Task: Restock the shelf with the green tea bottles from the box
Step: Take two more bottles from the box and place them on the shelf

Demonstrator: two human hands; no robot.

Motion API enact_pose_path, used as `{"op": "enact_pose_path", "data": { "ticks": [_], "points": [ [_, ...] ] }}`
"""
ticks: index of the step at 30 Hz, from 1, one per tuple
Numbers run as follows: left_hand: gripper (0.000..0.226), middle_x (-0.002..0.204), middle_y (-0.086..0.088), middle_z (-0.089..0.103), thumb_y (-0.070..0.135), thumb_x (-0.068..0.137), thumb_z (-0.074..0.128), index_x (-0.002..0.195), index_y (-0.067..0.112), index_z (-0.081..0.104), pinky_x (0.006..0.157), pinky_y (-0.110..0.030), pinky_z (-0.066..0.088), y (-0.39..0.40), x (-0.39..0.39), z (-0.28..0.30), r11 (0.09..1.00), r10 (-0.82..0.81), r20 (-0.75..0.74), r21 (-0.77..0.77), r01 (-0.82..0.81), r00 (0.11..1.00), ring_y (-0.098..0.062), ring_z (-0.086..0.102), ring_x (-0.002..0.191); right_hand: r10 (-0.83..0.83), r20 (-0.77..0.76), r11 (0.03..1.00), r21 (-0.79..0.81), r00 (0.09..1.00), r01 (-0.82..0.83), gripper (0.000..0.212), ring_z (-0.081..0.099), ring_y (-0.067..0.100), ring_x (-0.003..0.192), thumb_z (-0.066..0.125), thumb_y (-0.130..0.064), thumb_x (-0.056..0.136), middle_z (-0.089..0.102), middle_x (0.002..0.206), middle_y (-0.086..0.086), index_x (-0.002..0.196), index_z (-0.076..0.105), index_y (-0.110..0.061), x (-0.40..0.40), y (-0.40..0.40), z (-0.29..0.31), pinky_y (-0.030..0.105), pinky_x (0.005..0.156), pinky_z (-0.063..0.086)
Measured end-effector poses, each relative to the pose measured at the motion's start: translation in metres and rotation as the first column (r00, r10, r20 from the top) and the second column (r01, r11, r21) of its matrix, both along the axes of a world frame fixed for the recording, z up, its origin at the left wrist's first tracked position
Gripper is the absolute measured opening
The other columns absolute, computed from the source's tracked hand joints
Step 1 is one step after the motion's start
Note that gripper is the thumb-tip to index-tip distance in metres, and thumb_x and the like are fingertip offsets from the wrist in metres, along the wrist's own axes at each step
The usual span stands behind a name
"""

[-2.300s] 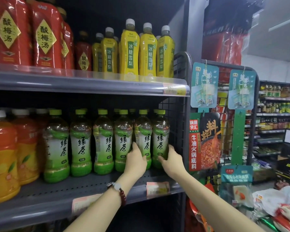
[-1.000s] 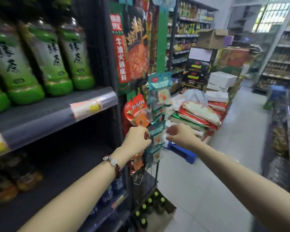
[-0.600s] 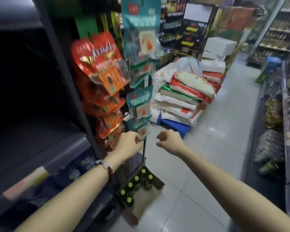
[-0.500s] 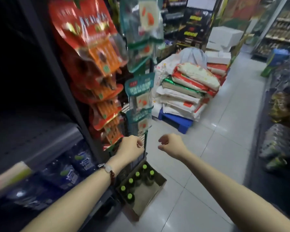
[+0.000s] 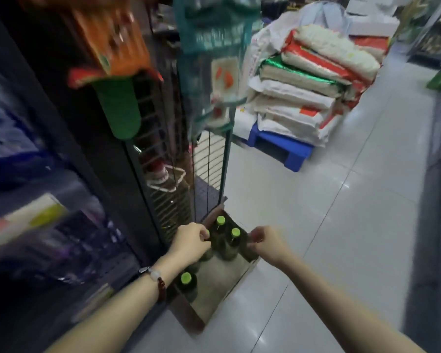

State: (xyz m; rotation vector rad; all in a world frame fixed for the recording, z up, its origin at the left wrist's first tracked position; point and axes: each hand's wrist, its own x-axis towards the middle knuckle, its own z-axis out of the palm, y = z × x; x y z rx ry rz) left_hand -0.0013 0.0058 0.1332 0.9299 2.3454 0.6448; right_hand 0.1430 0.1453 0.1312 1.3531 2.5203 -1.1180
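An open cardboard box [image 5: 215, 284] stands on the floor against the foot of the shelf unit [image 5: 69, 189]. Several dark green tea bottles with bright green caps stand in it, one at the far end [image 5: 220, 220], one beside it [image 5: 235, 233] and one nearer me [image 5: 185, 278]. My left hand [image 5: 191, 242] is down at the box's left side with its fingers curled at a partly hidden cap. Just over the box's right rim is my right hand [image 5: 267, 242], its fingers curled with nothing visible in them.
A wire rack [image 5: 209, 154] hung with snack packets rises right behind the box. Stacked rice sacks [image 5: 306, 80] lie on a blue pallet [image 5: 283, 146] further back. Pale floor tiles [image 5: 341, 225] stretch to the right. Another shelf row runs along the right edge.
My view has swung from the green tea shelf down to the floor. Both hands have dropped from shelf height to the box of bottles.
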Motion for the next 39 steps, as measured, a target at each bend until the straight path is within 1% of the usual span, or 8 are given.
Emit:
{"op": "enact_pose_path", "data": {
  "ticks": [4,9,13,23,27,32,36,39],
  "points": [
    [0.02,0.102,-0.005,0.071,0.018,0.08,0.066,0.099,0.015,0.072,0.088,-0.027,0.05,-0.001,-0.007,-0.072,0.999,0.047,-0.012,-0.014,-0.047,0.999,-0.018,0.064,0.099,0.028,0.007,1.0,0.012,1.0,-0.029,0.02,0.065,0.023,0.093,0.069,-0.012,0.077,0.071,0.098,0.008,0.096,0.071,-0.007,0.003,0.0,-0.075,0.033,0.083,0.053],
    [0.023,0.102,-0.006,0.07,0.017,0.081,0.066,0.103,0.014,0.071,0.089,-0.029,0.051,0.002,-0.015,-0.131,0.995,0.097,-0.02,-0.019,-0.097,0.995,-0.019,0.063,0.098,0.065,0.035,0.998,0.015,0.997,-0.066,0.019,0.057,0.016,0.087,0.065,-0.014,0.081,0.068,0.093,0.004,0.098,0.07,-0.012,-0.001,0.005,-0.133,0.021,0.071,0.039],
    [0.029,0.107,-0.007,0.069,0.018,0.081,0.068,0.109,0.014,0.067,0.091,-0.031,0.05,0.003,-0.028,-0.153,0.986,0.164,-0.045,-0.013,-0.165,0.985,-0.022,0.063,0.102,0.082,0.064,0.996,-0.03,0.995,-0.08,0.021,0.057,0.017,0.089,0.065,-0.017,0.081,0.067,0.093,0.004,0.1,0.068,-0.01,-0.011,0.013,-0.158,0.026,0.083,0.044],
    [0.039,0.115,-0.009,0.059,0.018,0.079,0.07,0.116,0.015,0.06,0.093,-0.034,0.048,0.015,-0.051,-0.187,0.977,0.209,-0.088,-0.013,-0.211,0.974,-0.026,0.056,0.108,0.144,0.014,0.99,0.009,0.99,-0.144,0.022,0.061,0.021,0.09,0.067,-0.015,0.079,0.068,0.097,0.006,0.1,0.069,-0.008,-0.044,0.046,-0.184,0.03,0.077,0.049],
    [0.04,0.116,-0.006,0.06,0.016,0.077,0.074,0.115,0.017,0.062,0.095,-0.032,0.048,0.02,-0.048,-0.199,0.972,0.234,-0.092,0.002,-0.235,0.968,-0.022,0.057,0.11,0.077,-0.073,0.997,0.024,0.994,-0.076,0.004,0.053,0.018,0.082,0.065,-0.011,0.083,0.064,0.091,0.006,0.086,0.065,-0.011,-0.051,0.06,-0.191,0.023,0.069,0.04],
    [0.044,0.114,-0.004,0.059,0.014,0.073,0.078,0.115,0.015,0.064,0.096,-0.033,0.049,0.021,-0.04,-0.213,0.949,0.308,-0.098,0.103,-0.299,0.946,-0.021,0.059,0.105,-0.045,-0.258,0.994,0.081,0.965,0.068,0.022,0.049,0.019,0.072,0.069,-0.013,0.081,0.057,0.078,0.002,0.089,0.049,-0.014,-0.055,0.066,-0.205,0.023,0.054,0.034],
    [0.047,0.114,-0.006,0.063,0.017,0.07,0.08,0.115,0.013,0.065,0.096,-0.033,0.048,0.022,-0.042,-0.216,0.955,0.285,-0.083,0.114,-0.275,0.955,-0.021,0.061,0.103,0.009,-0.251,0.999,0.054,0.968,0.005,0.038,0.055,0.019,0.089,0.074,-0.018,0.078,0.056,0.09,-0.002,0.114,0.061,-0.019,-0.059,0.069,-0.215,0.027,0.076,0.04],
    [0.049,0.113,-0.006,0.065,0.016,0.069,0.081,0.115,0.012,0.066,0.097,-0.03,0.046,0.023,-0.048,-0.215,0.963,0.256,-0.073,0.104,-0.248,0.964,-0.021,0.061,0.104,0.011,-0.25,1.0,0.031,0.968,-0.003,0.034,0.054,0.024,0.102,0.074,-0.024,0.079,0.051,0.098,-0.001,0.113,0.067,-0.021,-0.062,0.07,-0.224,0.031,0.087,0.041]
  ]
}}
